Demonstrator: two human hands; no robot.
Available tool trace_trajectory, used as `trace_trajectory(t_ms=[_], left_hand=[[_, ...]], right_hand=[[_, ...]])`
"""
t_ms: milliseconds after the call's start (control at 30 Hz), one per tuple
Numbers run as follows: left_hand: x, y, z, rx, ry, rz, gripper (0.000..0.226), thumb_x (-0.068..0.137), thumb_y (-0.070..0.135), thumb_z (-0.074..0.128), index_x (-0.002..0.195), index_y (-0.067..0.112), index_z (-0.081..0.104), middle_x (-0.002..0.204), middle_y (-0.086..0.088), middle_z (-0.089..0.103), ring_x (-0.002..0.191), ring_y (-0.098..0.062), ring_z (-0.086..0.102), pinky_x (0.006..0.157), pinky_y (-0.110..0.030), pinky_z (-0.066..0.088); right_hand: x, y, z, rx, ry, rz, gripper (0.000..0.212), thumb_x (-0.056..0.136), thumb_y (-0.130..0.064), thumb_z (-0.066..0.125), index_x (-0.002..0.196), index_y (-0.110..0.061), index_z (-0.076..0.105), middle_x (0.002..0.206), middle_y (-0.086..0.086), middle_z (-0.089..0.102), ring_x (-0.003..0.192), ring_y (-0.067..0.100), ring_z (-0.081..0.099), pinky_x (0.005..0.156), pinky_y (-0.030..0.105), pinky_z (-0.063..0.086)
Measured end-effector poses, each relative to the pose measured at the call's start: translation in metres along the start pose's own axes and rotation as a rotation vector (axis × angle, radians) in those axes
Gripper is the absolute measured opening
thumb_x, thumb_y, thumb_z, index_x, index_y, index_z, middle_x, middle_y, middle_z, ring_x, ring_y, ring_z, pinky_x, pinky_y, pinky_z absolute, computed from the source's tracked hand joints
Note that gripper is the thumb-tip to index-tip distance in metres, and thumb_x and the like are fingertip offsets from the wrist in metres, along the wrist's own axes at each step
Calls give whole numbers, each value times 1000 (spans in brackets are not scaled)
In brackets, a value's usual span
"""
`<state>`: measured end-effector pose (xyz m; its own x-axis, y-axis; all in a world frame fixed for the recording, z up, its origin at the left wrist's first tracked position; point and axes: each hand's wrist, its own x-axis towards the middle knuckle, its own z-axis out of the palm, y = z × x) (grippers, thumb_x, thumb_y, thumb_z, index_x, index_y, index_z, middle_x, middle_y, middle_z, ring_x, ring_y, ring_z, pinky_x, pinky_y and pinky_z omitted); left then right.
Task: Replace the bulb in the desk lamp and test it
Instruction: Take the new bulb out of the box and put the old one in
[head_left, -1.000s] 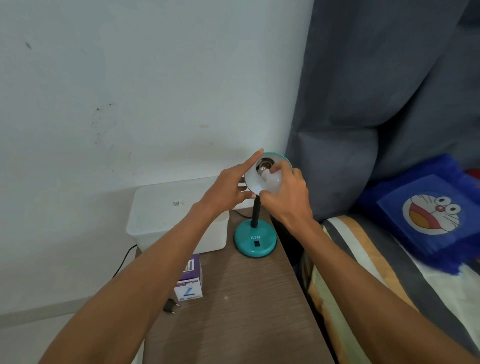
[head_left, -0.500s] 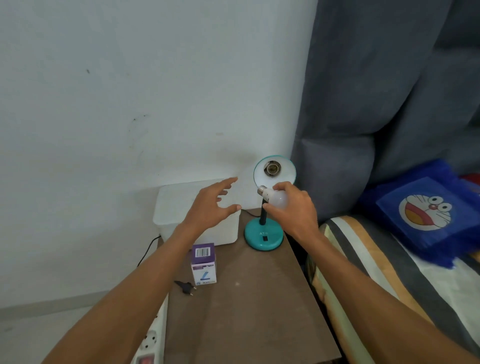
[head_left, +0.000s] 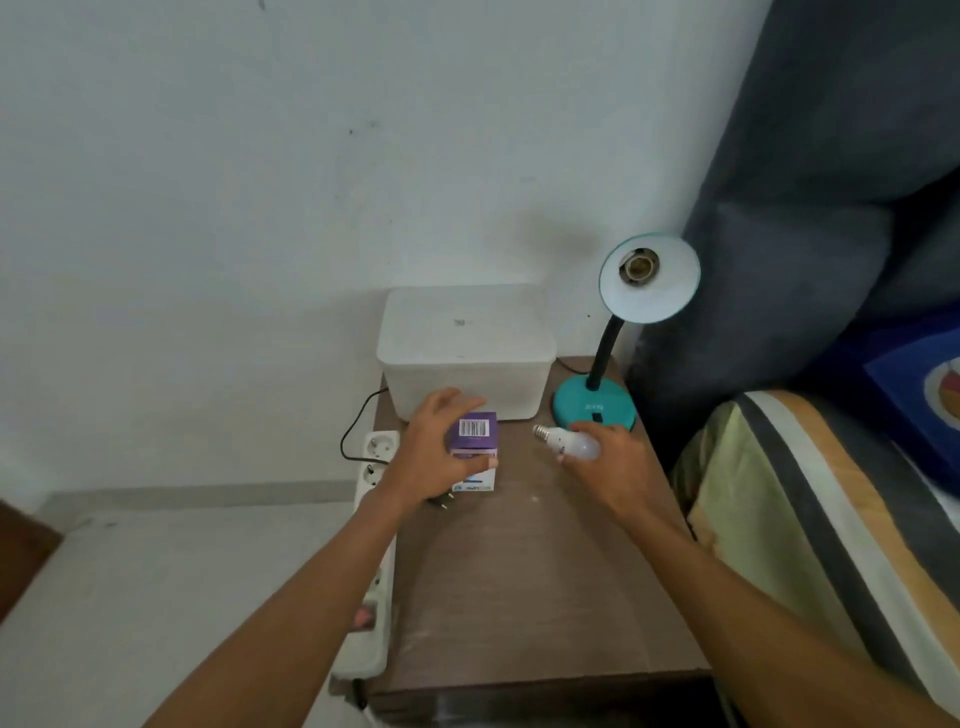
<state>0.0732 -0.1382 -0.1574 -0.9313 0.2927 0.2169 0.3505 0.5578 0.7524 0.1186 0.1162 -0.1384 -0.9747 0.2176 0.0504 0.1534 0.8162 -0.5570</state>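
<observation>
white bulb (head_left: 574, 443) clamped in r hand (head_left: 613, 462), l hand (head_left: 441, 449) gripping purple box (head_left: 474, 441).

I see bare wood on the brown table (head_left: 540, 582) all the way back from my fingers to its near edge, so both wrists can draw back freely. Just past my left hand (head_left: 436, 452), the bulb box (head_left: 475, 441) fills the grip, and the white lidded box (head_left: 467, 353) walls off everything beyond those fingertips. Ahead of my right hand (head_left: 613, 467), the teal lamp base (head_left: 595, 408) sits near the knuckles; above it the empty socket (head_left: 636, 266) faces me unblocked. The bed edge (head_left: 737, 499) crowds the right.
</observation>
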Motion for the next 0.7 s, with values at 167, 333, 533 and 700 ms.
trace_trajectory(t_ms=[167, 333, 533, 700], left_hand=[[-3, -20, 8, -62, -10, -22, 81, 68, 30, 95, 141, 28, 60, 132, -1, 57, 118, -13, 60, 105, -36, 53], [-2, -25, 13, -92, 10, -20, 79, 70, 28, 94, 142, 25, 61, 124, -2, 64, 113, -16, 65, 98, -41, 58], [-2, -28, 18, -115, 49, -23, 85, 71, 30, 94, 146, 25, 55, 129, 4, 64, 119, -7, 62, 101, -36, 56], [-10, -27, 19, -210, 65, -96, 89, 73, 24, 92, 150, 25, 47, 133, 6, 62, 122, 7, 58, 99, -21, 54]], right_hand=[[8, 13, 35, 32, 0, 80, 50, 81, -31, 77, 128, -24, 63, 122, 4, 65, 109, 18, 60, 90, 29, 47], [20, 17, 50, -19, -16, 77, 56, 79, -31, 80, 131, -23, 60, 123, 7, 64, 111, 20, 60, 94, 36, 52], [25, 17, 58, -34, -30, 73, 60, 79, -30, 80, 135, -23, 58, 126, 8, 60, 113, 22, 57, 96, 36, 48], [27, 12, 53, -102, -83, 63, 65, 79, -31, 80, 139, -24, 55, 130, 9, 57, 118, 24, 52, 99, 38, 46]])
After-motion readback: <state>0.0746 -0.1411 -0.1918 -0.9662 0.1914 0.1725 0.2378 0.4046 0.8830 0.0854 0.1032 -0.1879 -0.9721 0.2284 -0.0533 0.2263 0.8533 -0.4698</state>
